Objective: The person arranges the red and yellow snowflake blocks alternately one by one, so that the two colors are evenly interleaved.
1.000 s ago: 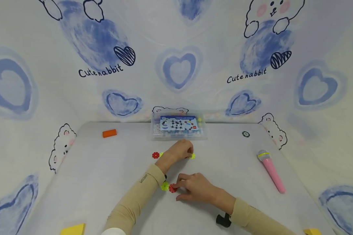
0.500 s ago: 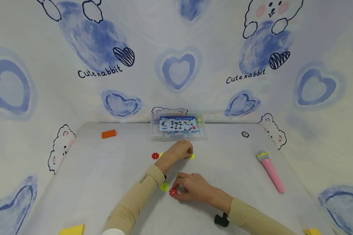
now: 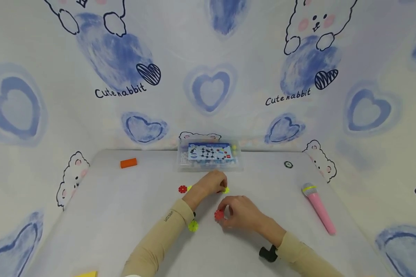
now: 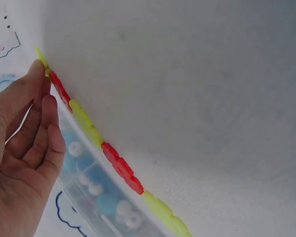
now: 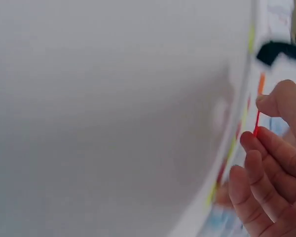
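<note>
The right hand [image 3: 244,213] pinches a red disc [image 3: 219,215] above the table [image 3: 124,207].

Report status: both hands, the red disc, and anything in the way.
Right hand pinches red disc, lifted edge-on. Left hand rests fingertips on the disc row. Loose yellow disc beside left sleeve; path between looks clear.

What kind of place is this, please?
Probably a small tabletop recording booth: a table enclosed by cartoon rabbit cloth, with toys laid out, such as a pink toy microphone and a clear plastic box.
</note>
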Demonstrator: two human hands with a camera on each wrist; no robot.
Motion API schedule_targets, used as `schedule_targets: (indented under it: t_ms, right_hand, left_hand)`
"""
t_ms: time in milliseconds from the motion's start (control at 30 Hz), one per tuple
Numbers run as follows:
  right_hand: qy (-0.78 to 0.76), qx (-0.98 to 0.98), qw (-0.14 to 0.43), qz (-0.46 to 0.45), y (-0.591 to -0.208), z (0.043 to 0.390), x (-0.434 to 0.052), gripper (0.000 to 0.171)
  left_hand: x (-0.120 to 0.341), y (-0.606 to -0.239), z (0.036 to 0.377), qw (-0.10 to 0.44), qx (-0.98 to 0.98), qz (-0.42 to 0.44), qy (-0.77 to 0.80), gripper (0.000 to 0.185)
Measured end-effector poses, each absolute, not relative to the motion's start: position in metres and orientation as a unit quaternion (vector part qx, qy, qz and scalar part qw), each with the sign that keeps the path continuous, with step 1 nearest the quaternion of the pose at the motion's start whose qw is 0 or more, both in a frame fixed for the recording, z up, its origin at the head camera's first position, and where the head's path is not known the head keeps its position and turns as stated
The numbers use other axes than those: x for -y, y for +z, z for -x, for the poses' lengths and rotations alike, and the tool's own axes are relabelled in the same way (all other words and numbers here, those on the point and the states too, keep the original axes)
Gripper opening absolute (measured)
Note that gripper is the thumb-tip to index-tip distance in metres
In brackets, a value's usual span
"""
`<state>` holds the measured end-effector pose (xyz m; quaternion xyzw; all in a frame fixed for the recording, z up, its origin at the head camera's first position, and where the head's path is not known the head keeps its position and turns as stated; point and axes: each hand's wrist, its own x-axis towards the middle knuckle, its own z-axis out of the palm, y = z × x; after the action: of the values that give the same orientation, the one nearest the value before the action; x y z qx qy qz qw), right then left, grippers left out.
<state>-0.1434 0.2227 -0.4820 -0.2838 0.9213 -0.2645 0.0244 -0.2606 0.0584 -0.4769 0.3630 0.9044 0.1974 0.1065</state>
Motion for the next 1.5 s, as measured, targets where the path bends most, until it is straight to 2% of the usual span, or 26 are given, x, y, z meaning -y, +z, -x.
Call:
schedule_targets:
  t_ms: [200, 367, 933, 1333, 1500]
  right_hand:
    - [-0.235, -0.947, -0.032, 0.217, -0.469, 0.172, -0.262, 0.022]
    - [-0.219, -0.96, -0.054, 0.165, -0.465, 0.188, -0.283, 0.024]
    - [-0.219, -0.967, 0.016, 0.13, -0.484, 0.208, -0.28, 0.02]
    - [-0.222, -0.965, 0.003, 0.141, -0.489, 0.204, -0.273, 0.014]
    - [-0.219, -0.959, -0.007, 0.181, -0.489, 0.207, -0.272, 0.008]
  left_hand:
    - [-0.058, -0.48, 0.26, 0.106, -0.903, -0.363, 0.205, 0.005]
    - [-0.058, -0.479, 0.258, 0.119, -0.9, -0.359, 0.218, 0.004]
    - [-0.059, -0.475, 0.258, 0.107, -0.904, -0.363, 0.196, 0.005]
    - [-0.063, -0.478, 0.257, 0.103, -0.902, -0.374, 0.189, 0.006]
    - [-0.061, -0.474, 0.257, 0.099, -0.909, -0.366, 0.171, 0.007]
